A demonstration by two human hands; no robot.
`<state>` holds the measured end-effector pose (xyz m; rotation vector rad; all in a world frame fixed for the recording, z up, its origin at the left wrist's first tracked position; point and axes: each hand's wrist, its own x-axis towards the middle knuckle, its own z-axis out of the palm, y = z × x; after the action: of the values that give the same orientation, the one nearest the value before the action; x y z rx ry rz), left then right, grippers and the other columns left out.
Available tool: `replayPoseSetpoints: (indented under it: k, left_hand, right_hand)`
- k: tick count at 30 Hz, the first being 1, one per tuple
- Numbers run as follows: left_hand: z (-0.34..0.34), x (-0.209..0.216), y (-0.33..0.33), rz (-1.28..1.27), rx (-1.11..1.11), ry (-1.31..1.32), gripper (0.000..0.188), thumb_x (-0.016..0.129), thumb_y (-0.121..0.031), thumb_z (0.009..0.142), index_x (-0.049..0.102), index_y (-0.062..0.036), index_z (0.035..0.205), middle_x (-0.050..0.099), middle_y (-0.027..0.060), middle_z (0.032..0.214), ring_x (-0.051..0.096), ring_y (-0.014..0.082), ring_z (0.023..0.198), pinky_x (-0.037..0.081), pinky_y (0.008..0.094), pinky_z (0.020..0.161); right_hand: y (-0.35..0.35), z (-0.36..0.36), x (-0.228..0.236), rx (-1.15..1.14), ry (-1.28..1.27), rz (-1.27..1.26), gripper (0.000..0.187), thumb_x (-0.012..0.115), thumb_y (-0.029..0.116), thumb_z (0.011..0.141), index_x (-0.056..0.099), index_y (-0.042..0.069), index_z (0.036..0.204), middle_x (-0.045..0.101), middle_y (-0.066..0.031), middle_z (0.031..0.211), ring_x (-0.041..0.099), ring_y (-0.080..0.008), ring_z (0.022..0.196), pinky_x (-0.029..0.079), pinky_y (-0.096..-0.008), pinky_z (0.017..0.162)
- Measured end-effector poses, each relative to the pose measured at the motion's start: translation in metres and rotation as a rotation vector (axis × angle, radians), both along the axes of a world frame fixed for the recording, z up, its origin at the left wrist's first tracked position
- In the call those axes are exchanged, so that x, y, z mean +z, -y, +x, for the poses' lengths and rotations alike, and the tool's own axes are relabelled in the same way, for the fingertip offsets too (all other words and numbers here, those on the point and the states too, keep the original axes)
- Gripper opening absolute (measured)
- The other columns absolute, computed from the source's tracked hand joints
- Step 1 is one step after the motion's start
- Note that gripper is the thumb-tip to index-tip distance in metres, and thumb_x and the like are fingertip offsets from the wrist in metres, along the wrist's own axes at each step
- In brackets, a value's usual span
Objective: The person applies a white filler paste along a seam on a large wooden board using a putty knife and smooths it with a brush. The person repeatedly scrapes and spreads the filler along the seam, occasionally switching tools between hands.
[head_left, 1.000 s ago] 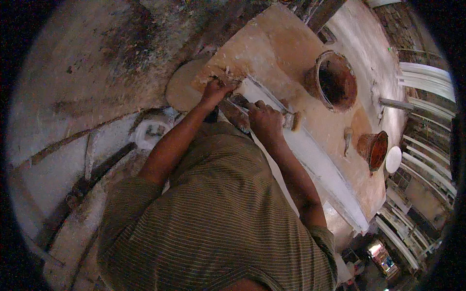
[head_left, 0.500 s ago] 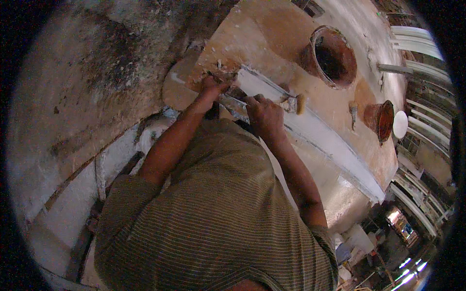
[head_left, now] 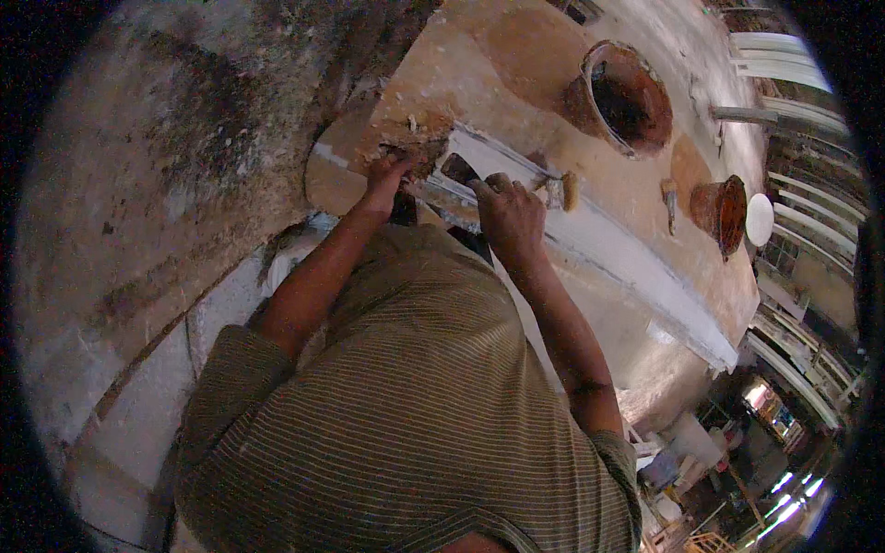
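Note:
A long white moulding with raised edges runs diagonally across the brown board. My right hand is closed round a putty knife, its dark blade over the moulding's near-left end. Just left of that end my left hand has its fingers curled in beside a heap of crumbly brown scraps; what they pinch, if anything, is hidden. A brush with yellowish bristles lies across the moulding, right of my right hand.
Two crusted reddish-brown pots, a large one and a smaller one, stand on the board's far side. Near the smaller pot are a second brush and a round white disc. A stained wall rises on the left.
My right hand has shifted slightly right, and the putty knife's blade now shows over the white moulding. My left hand has drawn a little left, away from the blade.

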<state>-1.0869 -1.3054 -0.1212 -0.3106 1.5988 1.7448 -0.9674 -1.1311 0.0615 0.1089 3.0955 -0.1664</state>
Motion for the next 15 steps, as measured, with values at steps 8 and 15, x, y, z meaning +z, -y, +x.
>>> replayPoseSetpoints:
  k: [8,15]
  left_hand:
    - [0.009,-0.007,0.013,0.074,0.056,0.049,0.015,0.073,-0.018,0.084,0.066,-0.0065,0.09,0.061,-0.0011,0.07,0.055,0.0087,0.059,0.04,0.0246,0.047]
    - [0.001,0.008,0.03,-0.087,-0.212,-0.025,0.015,0.075,-0.015,0.081,0.071,-0.0045,0.091,0.068,0.0019,0.075,0.057,0.0087,0.062,0.045,0.0267,0.052]
  right_hand:
    - [0.013,-0.019,-0.001,0.166,0.132,0.084,0.023,0.061,0.009,0.079,0.059,0.012,0.102,0.061,-0.0117,0.094,0.064,-0.0282,0.079,0.053,-0.0423,0.059]
    - [0.007,-0.019,-0.001,0.153,0.208,0.067,0.021,0.058,0.011,0.084,0.059,0.013,0.105,0.064,-0.0109,0.093,0.067,-0.0272,0.079,0.054,-0.0416,0.061]
